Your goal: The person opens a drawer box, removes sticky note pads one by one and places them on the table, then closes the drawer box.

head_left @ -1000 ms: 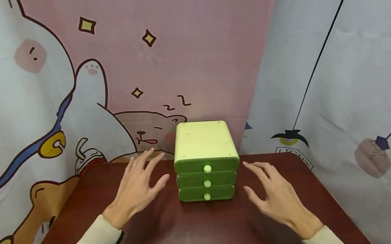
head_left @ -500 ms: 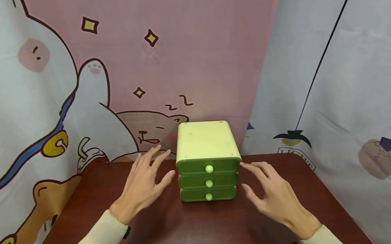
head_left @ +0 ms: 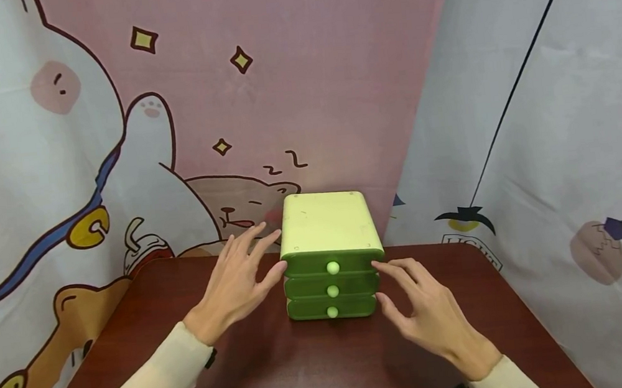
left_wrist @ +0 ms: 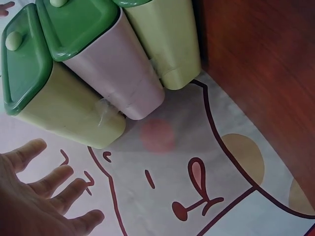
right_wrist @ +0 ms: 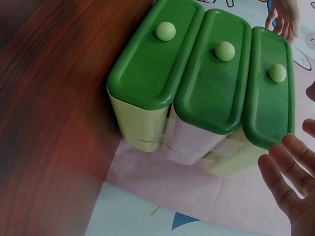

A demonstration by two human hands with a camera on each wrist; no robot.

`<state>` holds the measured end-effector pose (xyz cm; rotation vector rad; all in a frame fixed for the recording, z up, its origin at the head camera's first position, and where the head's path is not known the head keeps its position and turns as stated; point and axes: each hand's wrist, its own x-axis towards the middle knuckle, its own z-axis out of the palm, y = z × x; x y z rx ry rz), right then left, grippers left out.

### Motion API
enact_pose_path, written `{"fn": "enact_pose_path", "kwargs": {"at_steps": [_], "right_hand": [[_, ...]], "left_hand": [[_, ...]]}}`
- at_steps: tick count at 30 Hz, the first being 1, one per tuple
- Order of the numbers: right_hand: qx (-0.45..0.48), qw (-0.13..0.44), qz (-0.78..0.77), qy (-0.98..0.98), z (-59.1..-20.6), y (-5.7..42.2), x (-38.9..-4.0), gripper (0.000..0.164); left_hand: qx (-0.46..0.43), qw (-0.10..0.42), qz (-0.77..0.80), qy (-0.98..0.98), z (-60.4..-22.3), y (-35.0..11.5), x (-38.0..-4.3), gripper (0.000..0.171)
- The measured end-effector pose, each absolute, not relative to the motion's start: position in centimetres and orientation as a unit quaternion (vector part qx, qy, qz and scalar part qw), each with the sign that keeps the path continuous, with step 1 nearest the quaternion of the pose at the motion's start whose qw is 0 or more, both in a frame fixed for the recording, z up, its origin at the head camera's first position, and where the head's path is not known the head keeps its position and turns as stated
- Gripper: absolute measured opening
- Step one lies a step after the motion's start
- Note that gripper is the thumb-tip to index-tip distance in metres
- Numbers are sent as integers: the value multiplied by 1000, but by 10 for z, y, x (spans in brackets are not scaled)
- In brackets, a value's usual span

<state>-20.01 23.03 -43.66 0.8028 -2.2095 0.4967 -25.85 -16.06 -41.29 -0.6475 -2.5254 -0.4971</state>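
Note:
A small chest of drawers (head_left: 329, 223) with a pale yellow top stands on the table. Its three green fronts, stacked one above another, each bear a round light-green knob (head_left: 332, 268); all the drawers look closed. My left hand (head_left: 235, 282) hovers at the chest's left side, fingers spread and holding nothing. In the left wrist view its fingers (left_wrist: 51, 189) are apart from the pale side wall (left_wrist: 74, 110). On the other side my right hand (head_left: 426, 308) has its fingertips close to the right edge of the fronts. Whether they touch, I cannot tell.
The dark red-brown table (head_left: 328, 367) extends in front of the chest and to both sides. Behind it hangs a cloth backdrop (head_left: 335, 92) printed with cartoon animals. Clear tape (right_wrist: 170, 130) crosses the chest's side.
Both hands have moved inward to the chest, the left one rightward and slightly up, the right one leftward. The chest shifts slightly right in view, along with the backdrop.

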Motion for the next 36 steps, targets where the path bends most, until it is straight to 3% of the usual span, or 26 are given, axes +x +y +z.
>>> {"fn": "enact_pose_path", "kwargs": {"at_steps": [36], "right_hand": [[362, 370, 217, -828, -438, 200, -205, 51]], "left_hand": [[-271, 234, -187, -915, -395, -135, -275, 61]]}}
